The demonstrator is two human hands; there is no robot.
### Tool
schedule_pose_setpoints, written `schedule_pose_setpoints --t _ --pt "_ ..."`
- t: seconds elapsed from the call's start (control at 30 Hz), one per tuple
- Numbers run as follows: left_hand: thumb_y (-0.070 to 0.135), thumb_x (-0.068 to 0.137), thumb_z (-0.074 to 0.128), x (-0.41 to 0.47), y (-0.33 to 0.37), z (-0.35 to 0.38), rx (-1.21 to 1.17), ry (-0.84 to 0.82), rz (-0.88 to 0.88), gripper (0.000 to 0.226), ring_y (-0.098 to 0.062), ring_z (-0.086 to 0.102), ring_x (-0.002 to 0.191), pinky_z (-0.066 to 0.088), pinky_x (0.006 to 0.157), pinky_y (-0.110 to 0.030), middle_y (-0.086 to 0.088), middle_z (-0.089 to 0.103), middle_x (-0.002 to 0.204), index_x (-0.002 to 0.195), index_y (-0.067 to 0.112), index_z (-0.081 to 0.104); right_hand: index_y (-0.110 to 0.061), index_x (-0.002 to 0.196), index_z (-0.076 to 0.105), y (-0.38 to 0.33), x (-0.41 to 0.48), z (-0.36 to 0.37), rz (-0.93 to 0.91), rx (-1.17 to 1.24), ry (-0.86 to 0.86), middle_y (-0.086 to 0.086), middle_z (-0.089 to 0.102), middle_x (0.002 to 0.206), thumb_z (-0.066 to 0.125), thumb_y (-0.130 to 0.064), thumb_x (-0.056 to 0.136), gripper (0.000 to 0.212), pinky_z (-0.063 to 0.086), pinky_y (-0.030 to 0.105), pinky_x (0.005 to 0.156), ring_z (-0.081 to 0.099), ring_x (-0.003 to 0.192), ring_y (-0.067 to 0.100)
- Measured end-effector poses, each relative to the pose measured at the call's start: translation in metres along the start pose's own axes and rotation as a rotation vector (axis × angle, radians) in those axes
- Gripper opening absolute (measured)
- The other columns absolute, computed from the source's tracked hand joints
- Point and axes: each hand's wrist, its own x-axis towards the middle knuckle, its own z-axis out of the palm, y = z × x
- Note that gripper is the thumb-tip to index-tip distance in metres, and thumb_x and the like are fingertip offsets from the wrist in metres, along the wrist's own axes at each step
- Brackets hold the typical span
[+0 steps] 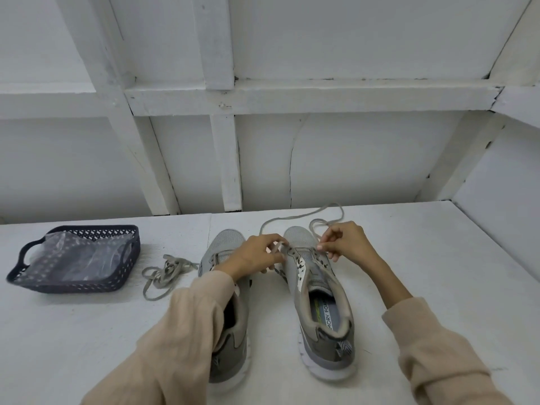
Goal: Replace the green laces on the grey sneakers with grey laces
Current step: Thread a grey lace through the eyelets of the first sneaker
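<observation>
While both hands work the toe eyelets of the R sneaker [321, 302], lacing looks barely begun. L hand [257, 252] pinches the grey lace [292, 219] at the 9 o'clock eyelet, R hand [344, 244] pinches it at 3, slack looping toward 12. Next, prob.: cross ends, keep lengths even. L sneaker [225, 244] at 9 looks unlaced. At far 9 the basket [73, 285] holds a clear bag [73, 258]; loose laces [166, 271] lie beside it.

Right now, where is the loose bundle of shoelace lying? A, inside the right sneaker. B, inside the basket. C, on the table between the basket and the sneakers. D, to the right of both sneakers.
C: the shoelace bundle lies on the white table, between the dark mesh basket and the left sneaker.
</observation>
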Motion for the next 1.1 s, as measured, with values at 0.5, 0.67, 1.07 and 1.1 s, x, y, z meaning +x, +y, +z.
schedule_pose_setpoints --t 0.5,0.67,1.07,1.1 --pt "0.029 0.091 0.067 0.000 0.007 0.008 0.125 0.105 0.106 0.015 -0.010 0.066 0.056 0.051 0.060 -0.018 0.000 0.071 0.081 0.102 0.020 0.069 -0.010 0.079 0.072 -0.012 -0.002 0.001 -0.015 -0.224 -0.059 0.008 0.070 0.069 0.064 0.010 0.080 0.022 0.051 0.023 0.048 0.066 0.055 0.019" --pt "0.010 0.092 0.062 0.005 0.000 0.006 0.136 0.152 0.103 0.011 -0.018 0.071 0.066 0.053 0.061 -0.016 -0.006 0.073 0.084 0.098 0.009 0.071 -0.016 0.078 0.066 -0.013 -0.001 0.005 -0.018 -0.225 0.026 0.004 0.068 0.070 0.065 0.007 0.079 0.022 0.047 0.023 0.044 0.066 0.051 0.017" --pt "0.006 0.089 0.066 0.008 -0.004 0.003 0.109 0.224 0.042 0.009 0.006 0.056 0.043 0.045 0.052 -0.007 0.011 0.061 0.060 0.092 0.007 0.073 -0.017 0.077 0.062 -0.016 -0.002 0.007 0.014 -0.217 -0.013 0.003 0.070 0.068 0.069 0.007 0.073 0.025 0.048 0.025 0.048 0.064 0.055 0.016" --pt "0.007 0.089 0.066 0.009 -0.003 0.003 0.114 0.226 0.043 0.008 0.005 0.056 0.044 0.045 0.052 -0.007 0.011 0.061 0.060 0.092 0.007 0.074 -0.017 0.077 0.062 -0.015 -0.003 0.008 0.011 -0.219 -0.012 0.001 0.069 0.067 0.071 0.005 0.073 0.024 0.048 0.024 0.048 0.064 0.055 0.015"
